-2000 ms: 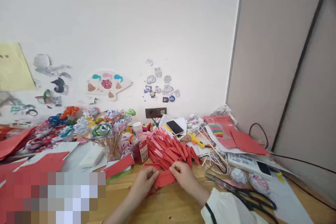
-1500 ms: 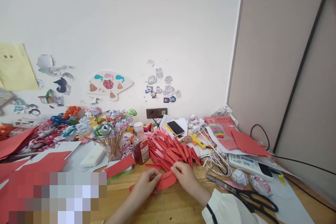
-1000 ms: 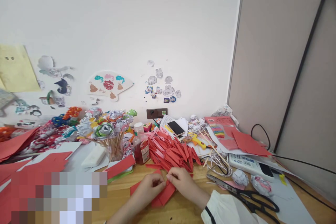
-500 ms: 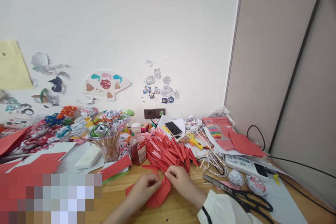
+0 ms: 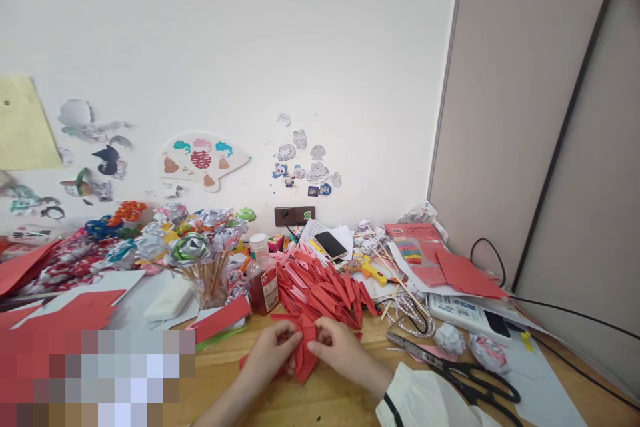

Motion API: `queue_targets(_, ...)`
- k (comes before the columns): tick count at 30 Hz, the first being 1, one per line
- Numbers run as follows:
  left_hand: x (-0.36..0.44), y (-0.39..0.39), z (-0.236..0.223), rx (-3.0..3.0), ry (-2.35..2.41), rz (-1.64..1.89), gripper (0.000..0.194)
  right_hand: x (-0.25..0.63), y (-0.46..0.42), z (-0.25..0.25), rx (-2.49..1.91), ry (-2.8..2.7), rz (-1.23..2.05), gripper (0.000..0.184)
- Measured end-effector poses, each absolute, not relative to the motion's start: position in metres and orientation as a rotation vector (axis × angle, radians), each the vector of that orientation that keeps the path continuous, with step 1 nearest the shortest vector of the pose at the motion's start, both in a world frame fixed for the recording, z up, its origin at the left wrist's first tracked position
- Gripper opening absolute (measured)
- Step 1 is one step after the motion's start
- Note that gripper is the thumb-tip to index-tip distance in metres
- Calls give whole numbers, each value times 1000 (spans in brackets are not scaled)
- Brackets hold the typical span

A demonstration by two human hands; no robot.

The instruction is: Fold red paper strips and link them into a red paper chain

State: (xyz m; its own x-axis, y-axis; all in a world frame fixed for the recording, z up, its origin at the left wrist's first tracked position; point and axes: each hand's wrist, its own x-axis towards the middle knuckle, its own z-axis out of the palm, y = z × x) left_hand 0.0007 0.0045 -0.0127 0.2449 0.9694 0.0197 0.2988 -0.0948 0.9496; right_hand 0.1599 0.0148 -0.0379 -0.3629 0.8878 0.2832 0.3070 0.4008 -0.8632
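Head view: my left hand (image 5: pixel 274 349) and right hand (image 5: pixel 341 351), nearly closed, pinch red paper (image 5: pixel 303 361) at the desk's (image 5: pixel 280 408) near side. Folded strips (image 5: pixel 320 283) heaped at 12 o'clock, many done. Mine looks part-folded. Sheets (image 5: pixel 83 310) at 9 o'clock lie flat, apparently unworked.

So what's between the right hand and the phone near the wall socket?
A pile of folded red paper strips lies between the right hand and the phone; the head view shows it.
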Motion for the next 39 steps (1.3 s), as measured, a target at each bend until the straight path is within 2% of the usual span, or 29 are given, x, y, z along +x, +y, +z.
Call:
queue_targets(4, 0, 9, -12, 1380, 1117, 984, 32, 159, 17, -39, -1029, -1872, 923, 6)
queue_targets(9, 0, 10, -13, 1309, 1090, 987, 37, 160, 19, -39, -1030, -1856, 891, 4)
queue_targets(15, -1, 9, -13, 1381, 1032, 1104, 44, 160, 15, -35, -1032, -1913, 844, 5)
queue_targets(21, -1, 10, -13, 1377, 1009, 1095, 38, 160, 12, -30, -973, -1895, 855, 11)
queue_targets(28, 1, 9, -14, 1306, 982, 1064, 44, 160, 10, -29, -907, -1899, 977, 15)
queue_targets(31, -1, 9, -11, 1309, 1016, 1099, 44, 161, 10, -29, -938, -1877, 930, 16)
queue_targets(35, -5, 11, -7, 1212, 1063, 1177, 43, 162, 13, -30, -880, -1766, 1149, 24)
queue_targets(39, -5, 10, -3, 1152, 1064, 1166, 41, 161, 17, -30, -850, -1672, 1270, 23)
